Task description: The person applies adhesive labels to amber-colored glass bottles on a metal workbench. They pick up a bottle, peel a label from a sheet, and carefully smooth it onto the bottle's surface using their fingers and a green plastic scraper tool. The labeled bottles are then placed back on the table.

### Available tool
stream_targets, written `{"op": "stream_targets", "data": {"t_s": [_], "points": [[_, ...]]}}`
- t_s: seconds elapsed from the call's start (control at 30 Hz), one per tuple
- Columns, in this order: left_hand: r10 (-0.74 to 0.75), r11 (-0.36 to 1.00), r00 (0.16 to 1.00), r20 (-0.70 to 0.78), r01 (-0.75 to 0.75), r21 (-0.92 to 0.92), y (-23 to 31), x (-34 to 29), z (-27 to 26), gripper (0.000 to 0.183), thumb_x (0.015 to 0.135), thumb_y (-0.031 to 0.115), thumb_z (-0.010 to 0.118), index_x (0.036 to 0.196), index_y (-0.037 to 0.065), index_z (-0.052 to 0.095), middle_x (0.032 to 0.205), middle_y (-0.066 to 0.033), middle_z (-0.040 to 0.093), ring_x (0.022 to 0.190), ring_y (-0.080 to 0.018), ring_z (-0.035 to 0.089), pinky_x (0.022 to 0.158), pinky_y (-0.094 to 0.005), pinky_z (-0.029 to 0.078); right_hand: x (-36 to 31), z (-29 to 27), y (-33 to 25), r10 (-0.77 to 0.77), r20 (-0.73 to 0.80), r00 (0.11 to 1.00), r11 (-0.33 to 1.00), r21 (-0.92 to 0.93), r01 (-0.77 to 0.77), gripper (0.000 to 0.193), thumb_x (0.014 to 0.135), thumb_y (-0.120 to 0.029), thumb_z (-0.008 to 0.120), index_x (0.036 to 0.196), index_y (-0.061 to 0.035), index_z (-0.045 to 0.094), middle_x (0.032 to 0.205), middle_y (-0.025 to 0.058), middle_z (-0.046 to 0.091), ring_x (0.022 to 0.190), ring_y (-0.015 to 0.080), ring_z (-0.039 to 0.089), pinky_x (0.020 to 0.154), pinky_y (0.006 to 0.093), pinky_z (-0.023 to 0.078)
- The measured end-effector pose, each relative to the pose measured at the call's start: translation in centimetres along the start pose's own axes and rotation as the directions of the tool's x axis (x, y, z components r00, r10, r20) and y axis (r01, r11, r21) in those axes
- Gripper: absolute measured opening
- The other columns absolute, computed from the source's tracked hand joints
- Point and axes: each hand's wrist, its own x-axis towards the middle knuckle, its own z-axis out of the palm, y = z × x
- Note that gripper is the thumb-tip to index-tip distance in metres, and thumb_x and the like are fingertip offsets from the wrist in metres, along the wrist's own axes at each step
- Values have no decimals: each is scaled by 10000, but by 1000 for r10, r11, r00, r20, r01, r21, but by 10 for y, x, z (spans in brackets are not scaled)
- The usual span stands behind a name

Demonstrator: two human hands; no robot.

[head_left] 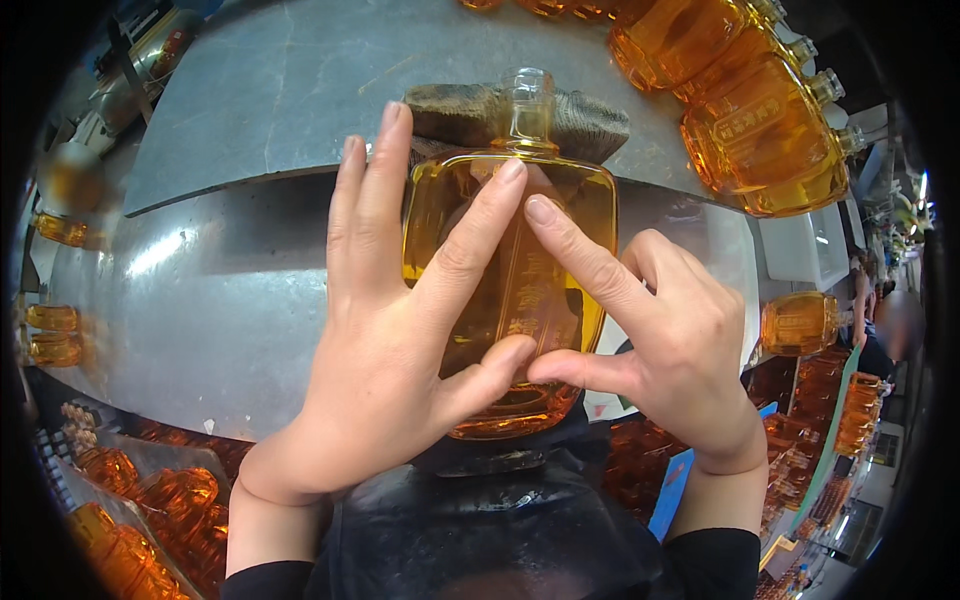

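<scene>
An amber glass bottle (590,225) with flat, rounded sides lies in front of me, its base toward my black apron (480,540). Its clear neck (528,105) points away over a worn, dark padded rest (450,112). On its front face is a see-through label with gold print (520,300), partly covered by my fingers. My left hand (400,290) is open and spread, index fingertip and thumb against the label. My right hand (670,320) touches the label with index fingertip and thumb apart, other fingers curled and nothing visible in them.
Several amber bottles (765,140) stand at the far right of the grey worktop (290,90). Another bottle (800,323) is by the right edge, below a white bin (805,245). Many more bottles (180,500) fill the lower left. A person (880,335) is at the far right.
</scene>
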Motion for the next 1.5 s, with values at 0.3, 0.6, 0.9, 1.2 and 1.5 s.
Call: {"op": "stream_targets", "data": {"t_s": [0.3, 0.6, 0.9, 1.2, 1.5], "points": [[-8, 997, 1000, 4, 8, 77, 7, -5, -3, 905, 694, 300, 794, 1473, 101, 380, 1557, -254, 157, 1440, -422, 182, 1153, -495, 223, -3, -2, 1, 21, 66, 998, 999, 44, -24, 805, 704, -622, 639, 1383, -201, 544, 626, 49, 400, 531, 198, 428, 515, 342, 396], [65, 990, 994, -91, -76, -121, -11, -8, 7, 825, 745, 414, 730, 1442, 92, 431, 1523, -150, 342, 1436, -329, 267, 1151, -469, 260, -3, -3, -1, 104, 35, 994, 977, 183, -109, 821, 632, -441, 774, 1387, -228, 530, 893, 75, 674, 538, 167, 414, 510, 291, 406], [29, 985, 995, -99, -45, -168, -10, -11, 13, 834, 689, 412, 744, 1416, 97, 484, 1524, -215, 307, 1413, -341, 318, 1121, -451, 302, -6, 3, 1, 88, 97, 991, 986, 136, -101, 846, 646, -531, 737, 1406, -243, 504, 858, 109, 653, 554, 225, 442, 530, 321, 417], [15, 975, 997, -76, -32, -221, -9, -10, 11, 894, 693, 437, 764, 1444, 81, 434, 1544, -222, 249, 1428, -350, 280, 1138, -447, 270, -3, 3, 15, 134, 27, 991, 850, 511, -129, 854, 739, -576, 692, 1427, -122, 470, 614, 3, 521, 504, 105, 422, 481, 258, 363], [3, 963, 1000, -7, -4, -269, -8, -7, 11, 839, 728, 361, 760, 1446, 85, 426, 1557, -258, 125, 1436, -404, 219, 1144, -470, 254, -15, 2, 68, 561, -7, 828, 318, 925, -208, 521, 882, -207, 702, 1284, 37, 478, 1147, 90, 593, 1027, 121, 589, 917, 224, 455]]}}
